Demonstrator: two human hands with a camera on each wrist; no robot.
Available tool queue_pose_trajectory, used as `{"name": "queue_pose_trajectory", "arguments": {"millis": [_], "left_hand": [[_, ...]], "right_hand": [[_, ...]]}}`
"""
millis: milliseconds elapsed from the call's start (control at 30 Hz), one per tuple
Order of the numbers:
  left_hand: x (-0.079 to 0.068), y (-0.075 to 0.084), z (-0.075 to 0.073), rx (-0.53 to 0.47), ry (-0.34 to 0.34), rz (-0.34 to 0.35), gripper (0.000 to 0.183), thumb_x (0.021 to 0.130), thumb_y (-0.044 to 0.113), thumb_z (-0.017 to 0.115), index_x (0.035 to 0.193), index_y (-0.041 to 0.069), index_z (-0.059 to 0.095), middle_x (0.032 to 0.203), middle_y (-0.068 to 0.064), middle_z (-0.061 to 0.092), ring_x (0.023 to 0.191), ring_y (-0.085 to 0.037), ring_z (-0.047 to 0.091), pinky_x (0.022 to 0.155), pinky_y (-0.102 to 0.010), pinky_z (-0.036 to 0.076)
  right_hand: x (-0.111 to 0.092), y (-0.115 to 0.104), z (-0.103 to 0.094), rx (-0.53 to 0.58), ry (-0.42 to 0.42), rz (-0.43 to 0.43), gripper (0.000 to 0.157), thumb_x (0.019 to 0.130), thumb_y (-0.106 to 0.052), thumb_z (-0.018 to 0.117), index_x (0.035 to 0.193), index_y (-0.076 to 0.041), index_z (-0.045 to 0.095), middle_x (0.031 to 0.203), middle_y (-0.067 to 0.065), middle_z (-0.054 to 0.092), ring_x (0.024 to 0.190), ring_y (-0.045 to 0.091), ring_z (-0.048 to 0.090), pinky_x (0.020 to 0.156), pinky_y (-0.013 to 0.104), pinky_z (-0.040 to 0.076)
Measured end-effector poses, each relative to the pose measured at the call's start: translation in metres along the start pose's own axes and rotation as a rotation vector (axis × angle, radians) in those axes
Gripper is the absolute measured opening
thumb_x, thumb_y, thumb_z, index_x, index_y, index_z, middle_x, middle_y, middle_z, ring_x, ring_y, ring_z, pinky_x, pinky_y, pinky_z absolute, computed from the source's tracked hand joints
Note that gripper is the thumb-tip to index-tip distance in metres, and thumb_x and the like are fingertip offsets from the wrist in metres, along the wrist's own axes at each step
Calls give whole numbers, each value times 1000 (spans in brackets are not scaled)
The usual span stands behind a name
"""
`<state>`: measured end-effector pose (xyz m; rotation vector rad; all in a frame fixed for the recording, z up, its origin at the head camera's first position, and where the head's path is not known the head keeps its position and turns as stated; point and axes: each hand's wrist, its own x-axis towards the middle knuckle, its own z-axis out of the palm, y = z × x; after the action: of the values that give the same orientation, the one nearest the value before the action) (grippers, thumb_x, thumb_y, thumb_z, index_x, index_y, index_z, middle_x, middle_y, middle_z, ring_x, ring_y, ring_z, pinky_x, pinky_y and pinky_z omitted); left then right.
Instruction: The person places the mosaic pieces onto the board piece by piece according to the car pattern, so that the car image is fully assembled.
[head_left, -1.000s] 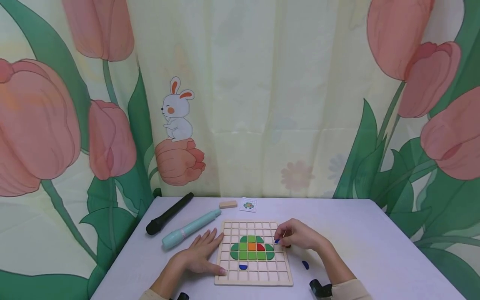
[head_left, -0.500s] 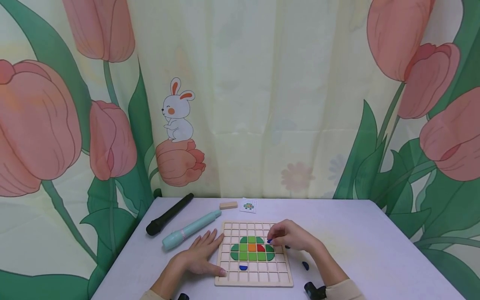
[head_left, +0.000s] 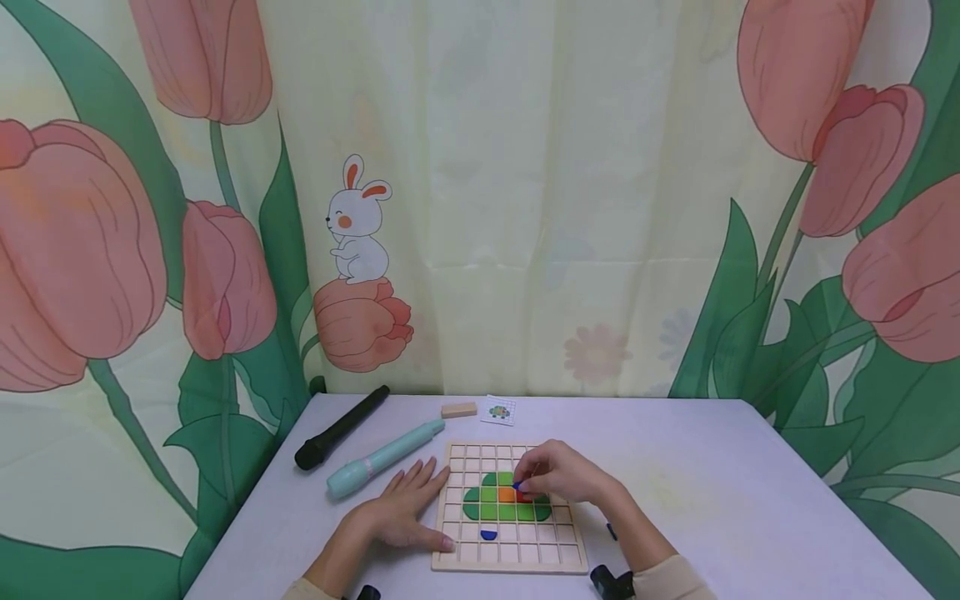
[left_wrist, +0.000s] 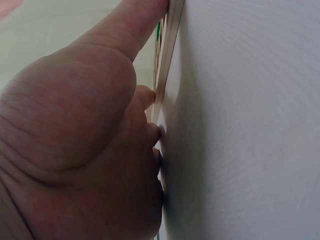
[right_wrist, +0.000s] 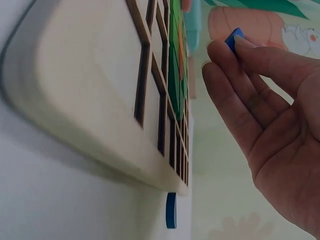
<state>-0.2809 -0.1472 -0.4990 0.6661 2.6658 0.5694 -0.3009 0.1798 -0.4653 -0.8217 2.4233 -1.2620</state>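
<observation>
My right hand [head_left: 562, 475] pinches a small blue tile [right_wrist: 233, 40] between thumb and fingertips, over the wooden grid board [head_left: 510, 570]. Green tiles [head_left: 472, 503], with an orange tile [head_left: 507, 495] and a red one partly behind my fingers, form a rounded shape mid-board. Lower down in the grid lies a blue half-round tile [head_left: 489, 535]. My left hand [head_left: 397, 512] rests with spread fingers at the board's left side, its thumb on the frame. Beyond the board's right edge a loose blue tile [head_left: 612, 531] shows beside my right forearm.
Left of the board lie a black microphone-shaped object [head_left: 341, 429] and a pale teal cylinder [head_left: 384, 460]. Behind it are a small wooden block [head_left: 459, 410] and a pattern card [head_left: 498, 411]. A tulip-printed curtain [head_left: 510, 208] hangs behind the table.
My right hand has moved left with the blue tile, from the board's right edge to over the red tile. My left hand has stayed in place.
</observation>
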Motion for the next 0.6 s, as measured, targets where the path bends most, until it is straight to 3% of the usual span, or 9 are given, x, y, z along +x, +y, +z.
{"name": "queue_pose_trajectory", "arguments": {"millis": [367,600], "left_hand": [[0,0,0,10,2,-6,119,77,77,74,168,19,22,176,-15,9,163,-39,4,128,-65,6],[-1,1,-1,0,-1,4,118,79,76,74,168,19,20,176,-15,8,163,-38,3,128,-65,6]], "right_hand": [[12,-13,17,27,-47,-50,7,96,-7,73,94,-9,79,91,3,76,73,14,72,70,26,62],[17,-19,24,50,-57,-7,9,95,-5,74,94,-12,80,89,1,77,73,19,74,68,28,62]]}}
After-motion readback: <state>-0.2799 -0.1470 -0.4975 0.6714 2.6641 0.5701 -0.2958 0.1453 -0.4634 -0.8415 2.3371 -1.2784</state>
